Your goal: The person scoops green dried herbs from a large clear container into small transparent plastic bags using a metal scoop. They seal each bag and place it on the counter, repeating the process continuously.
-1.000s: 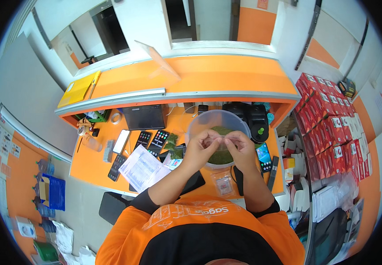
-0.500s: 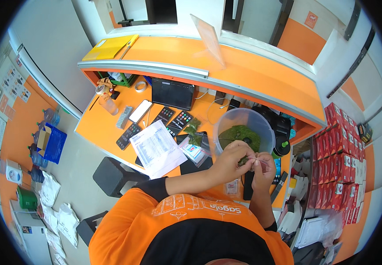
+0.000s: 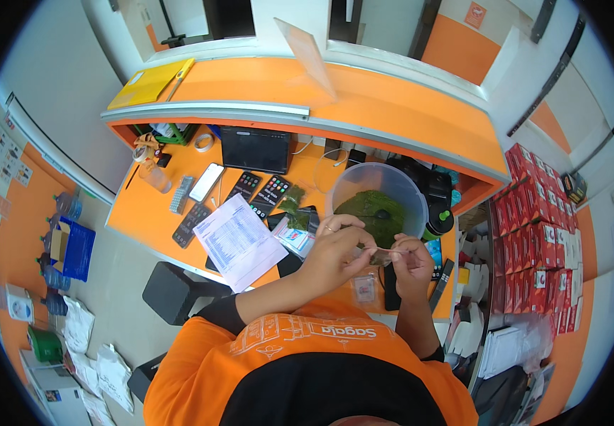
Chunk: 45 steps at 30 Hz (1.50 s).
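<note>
Just in front of the round translucent tub (image 3: 420, 202), my left hand (image 3: 337, 254) and my right hand (image 3: 412, 265) pinch the two ends of the top edge of a small clear plastic bag (image 3: 381, 258). Its reddish rim is stretched between my fingertips; the lower part is mostly hidden by my hands. Green dried leaf-like stuff (image 3: 363, 206) lies in the tub with a dark round object (image 3: 381, 214) on it. Small bags of green stuff (image 3: 292, 199) sit to the left, beside a stack of flat clear bags (image 3: 295, 238).
Several phones (image 3: 273, 193), a printed sheet (image 3: 239, 241) and a dark laptop (image 3: 256, 149) cover the left of the orange desk (image 3: 133, 213). Another clear packet (image 3: 364, 287) is near my wrists. A black bottle with a green cap (image 3: 437, 226) stands right of the tub. Red boxes (image 3: 534, 241) are stacked at right.
My hands have moved apart, drawing the bag's rim out between them. The whole scene has shifted slightly left in the picture.
</note>
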Motion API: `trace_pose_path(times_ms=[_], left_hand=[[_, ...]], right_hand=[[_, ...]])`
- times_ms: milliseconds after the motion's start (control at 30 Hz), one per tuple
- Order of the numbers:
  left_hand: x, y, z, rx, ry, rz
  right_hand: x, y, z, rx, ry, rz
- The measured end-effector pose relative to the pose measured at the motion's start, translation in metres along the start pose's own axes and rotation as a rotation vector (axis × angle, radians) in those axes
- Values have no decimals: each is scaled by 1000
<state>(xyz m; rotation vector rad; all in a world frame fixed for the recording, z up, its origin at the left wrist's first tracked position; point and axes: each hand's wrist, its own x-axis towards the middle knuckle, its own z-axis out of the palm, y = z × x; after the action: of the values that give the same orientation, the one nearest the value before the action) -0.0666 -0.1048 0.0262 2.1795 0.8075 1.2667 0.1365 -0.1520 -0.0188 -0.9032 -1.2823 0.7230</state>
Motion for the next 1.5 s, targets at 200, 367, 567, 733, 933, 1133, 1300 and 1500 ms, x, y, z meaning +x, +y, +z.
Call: trace_pose_path(times_ms=[200, 367, 567, 733, 933, 1133, 1300, 1500], left_hand=[[4, -1, -3, 46, -3, -1], [5, -3, -4, 91, -22, 42], [8, 4, -6, 143, -75, 44], [17, -11, -22, 113, -33, -1], [10, -108, -75, -9, 275, -474], [-40, -203, -39, 135, -8, -589], [-84, -214, 21, 434, -330, -408], [-100, -216, 53, 811, -508, -213]], right_hand=[[6, 0, -3, -23, 16, -5], [5, 2, -10, -21, 22, -16], [3, 6, -20, -46, 19, -36], [0, 1, -26, 12, 10, 110], [-20, 0, -78, 103, 165, 224], [-39, 0, -99, 79, 13, 364], [-46, 0, -97, 63, -21, 418], [-56, -2, -95, 56, 8, 478]])
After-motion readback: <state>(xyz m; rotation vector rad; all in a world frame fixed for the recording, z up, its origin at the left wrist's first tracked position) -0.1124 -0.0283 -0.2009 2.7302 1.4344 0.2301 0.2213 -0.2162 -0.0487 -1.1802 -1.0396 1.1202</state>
